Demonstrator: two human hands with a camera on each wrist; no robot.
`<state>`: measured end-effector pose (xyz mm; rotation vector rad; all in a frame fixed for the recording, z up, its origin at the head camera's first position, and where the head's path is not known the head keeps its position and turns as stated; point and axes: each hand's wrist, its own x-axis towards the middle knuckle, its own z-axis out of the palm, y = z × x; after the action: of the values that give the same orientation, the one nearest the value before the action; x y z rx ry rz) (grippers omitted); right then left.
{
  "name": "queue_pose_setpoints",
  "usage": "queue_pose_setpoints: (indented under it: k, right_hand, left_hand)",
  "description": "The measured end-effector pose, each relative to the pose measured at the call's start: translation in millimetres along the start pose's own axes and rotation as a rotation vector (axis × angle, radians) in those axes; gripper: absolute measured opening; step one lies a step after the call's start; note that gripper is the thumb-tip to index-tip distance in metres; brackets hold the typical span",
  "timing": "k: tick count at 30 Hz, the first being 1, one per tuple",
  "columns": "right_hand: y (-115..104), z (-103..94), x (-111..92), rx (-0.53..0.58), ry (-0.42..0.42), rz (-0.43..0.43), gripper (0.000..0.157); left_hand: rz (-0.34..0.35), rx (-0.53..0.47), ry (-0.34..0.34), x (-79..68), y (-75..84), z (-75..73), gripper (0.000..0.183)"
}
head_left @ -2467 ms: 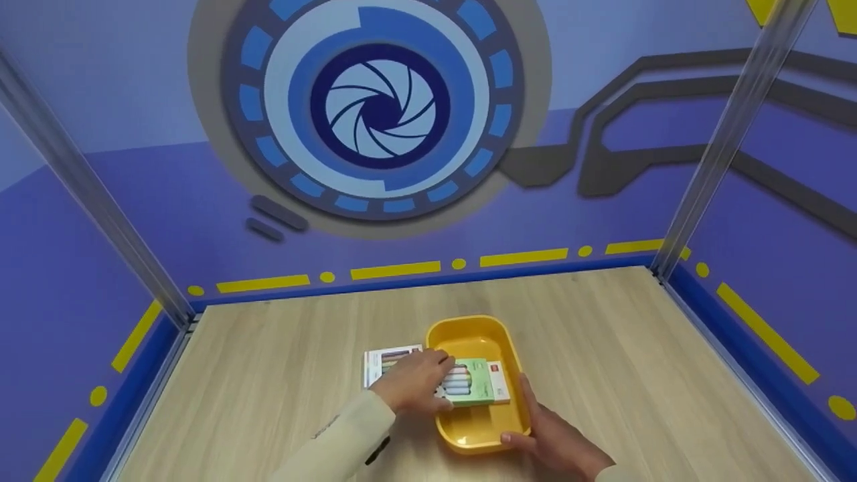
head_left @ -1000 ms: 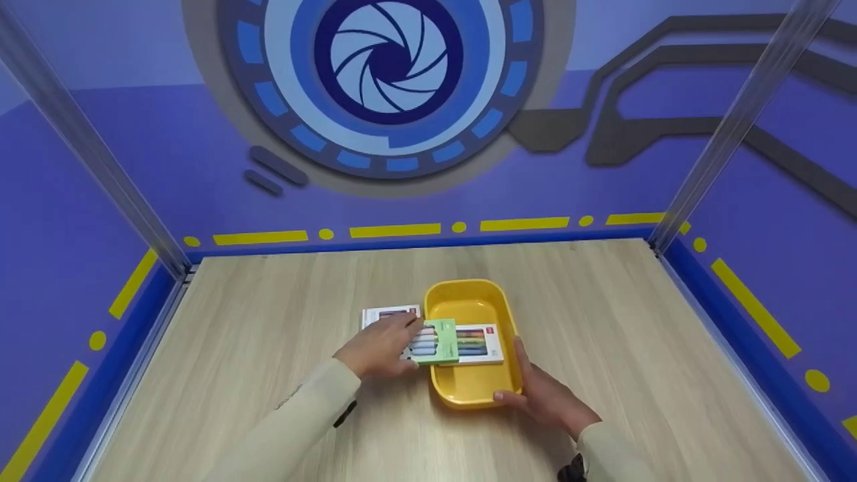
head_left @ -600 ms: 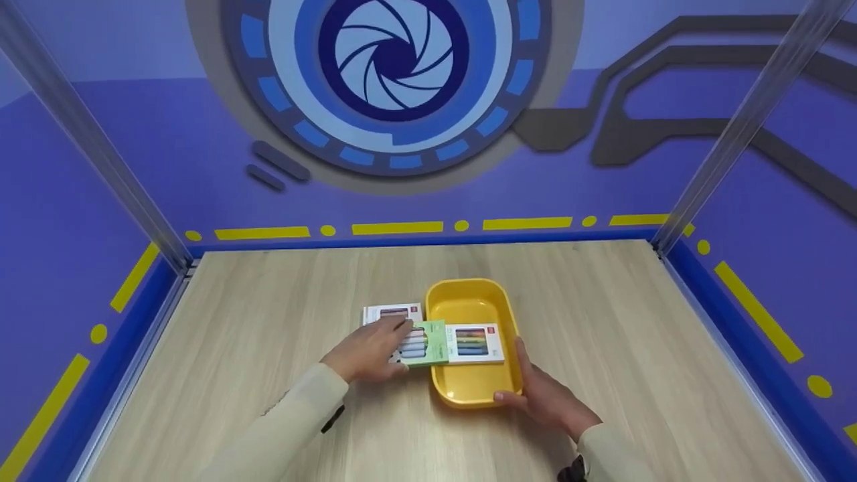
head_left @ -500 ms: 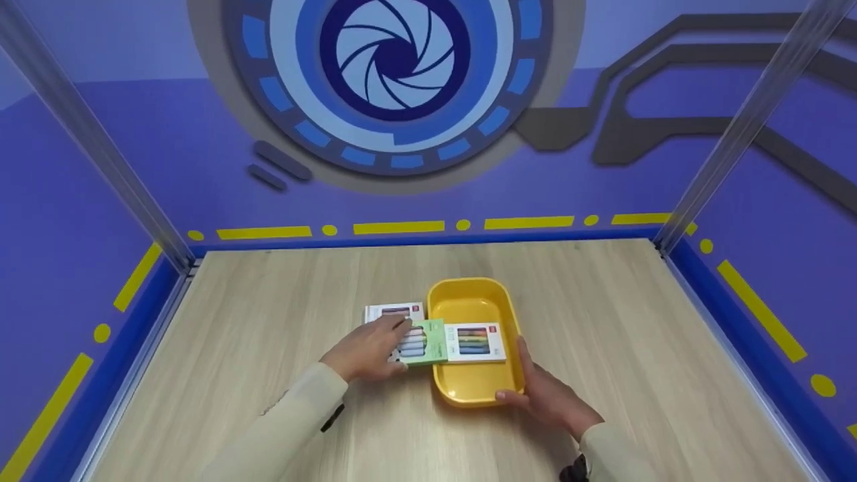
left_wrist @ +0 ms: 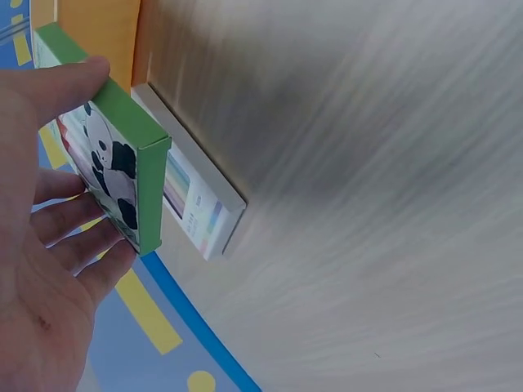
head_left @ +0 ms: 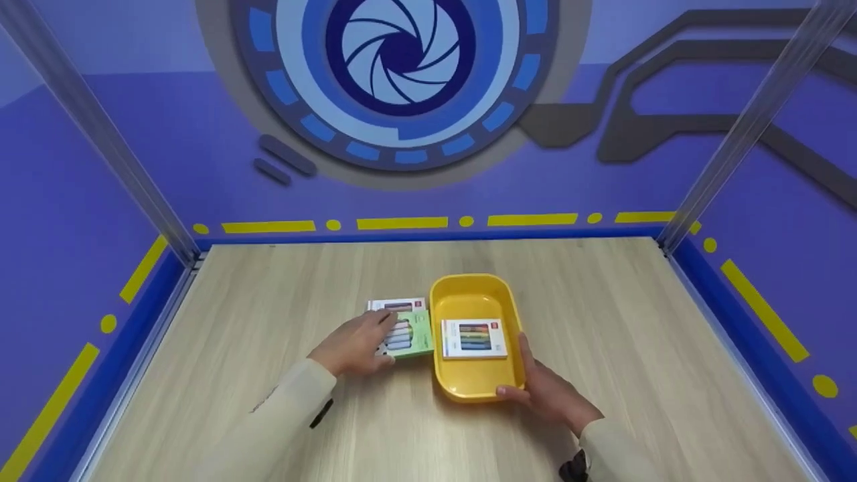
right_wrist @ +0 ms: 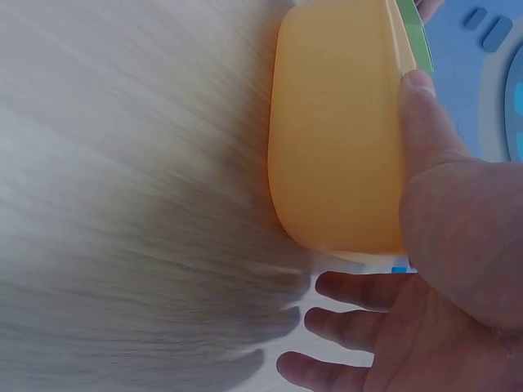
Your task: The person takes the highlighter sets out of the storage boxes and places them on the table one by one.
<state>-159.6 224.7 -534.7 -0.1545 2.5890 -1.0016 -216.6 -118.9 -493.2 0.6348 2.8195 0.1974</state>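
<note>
My left hand (head_left: 355,343) grips a green box of markers (head_left: 416,333) with a window of pale pens. Its panda picture shows in the left wrist view, where the thumb lies on one edge and the fingers support the opposite edge. Partly covered by this box is a white pen box (left_wrist: 200,214), lying on the table. Another white box (head_left: 475,339), with coloured pens behind its window, lies flat inside the yellow tray (head_left: 469,381). My right hand (head_left: 552,395) rests around the tray's near right corner, thumb at the rim and other fingers straight.
The wooden table (head_left: 268,335) reaches a purple back wall (head_left: 375,201) with a painted round emblem. Metal posts (head_left: 730,144) stand at the two back corners, and side walls close off left and right.
My left hand has drawn the green box leftward from over the tray to above the white box on the table, uncovering the white box in the tray. My right hand stays at the tray.
</note>
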Motion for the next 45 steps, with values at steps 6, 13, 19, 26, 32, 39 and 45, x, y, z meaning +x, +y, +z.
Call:
queue_pose_setpoints:
  k: [6,13,19,26,32,39,45]
  right_hand:
    - [4,0.8,-4,0.012,-0.006,0.039,0.119]
    - [4,-2.7,-6,0.033,0.004,0.037,0.118]
    - [4,-4.4,-5,0.024,0.006,0.03,0.118]
    - [3,-3.8,-5,0.009,0.02,0.004,0.119]
    - [3,-0.5,-5,0.013,0.014,0.021,0.119]
    - [1,2.6,-2,0.017,0.012,0.02,0.117]
    - [1,2.3,-1,0.012,0.011,0.023,0.117]
  left_hand:
    - [0.0,0.015,-0.021,0.2,-1.4,11.9,0.08]
    - [-0.026,0.004,-0.056,5.3,3.5,26.2,0.079]
    - [0.008,0.035,-0.047,8.0,7.2,30.8,0.077]
    - [0.033,0.079,-0.015,10.0,7.2,33.7,0.075]
    - [0.012,0.063,-0.024,13.4,4.4,35.3,0.075]
    - [0.003,0.056,-0.009,14.2,0.2,36.9,0.076]
    - [0.014,0.059,-0.004,14.1,-2.5,38.7,0.077]
